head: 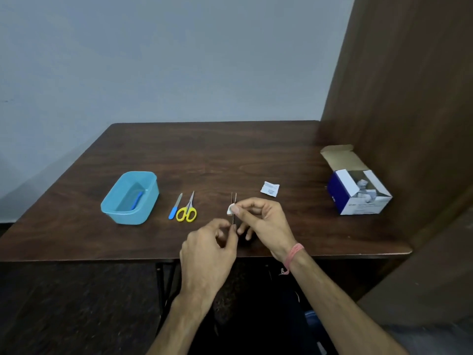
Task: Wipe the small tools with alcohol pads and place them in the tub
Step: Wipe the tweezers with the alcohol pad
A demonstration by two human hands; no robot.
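Note:
My left hand [211,248] pinches the near end of thin metal tweezers [233,199], which point away from me over the table. My right hand [261,220] pinches a small white alcohol pad [230,208] against the tweezers' shaft. A blue plastic tub [112,204] stands at the left with a blue tool [137,200] lying inside it. Between the tub and my hands lie a blue-handled nail file [175,210] and yellow-handled scissors [188,210], side by side.
A torn white pad wrapper [270,189] lies beyond my right hand. An open blue and white box [358,193] of pads stands at the right, by a brown wooden panel [409,98]. The brown table's [230,155] front edge runs just under my wrists.

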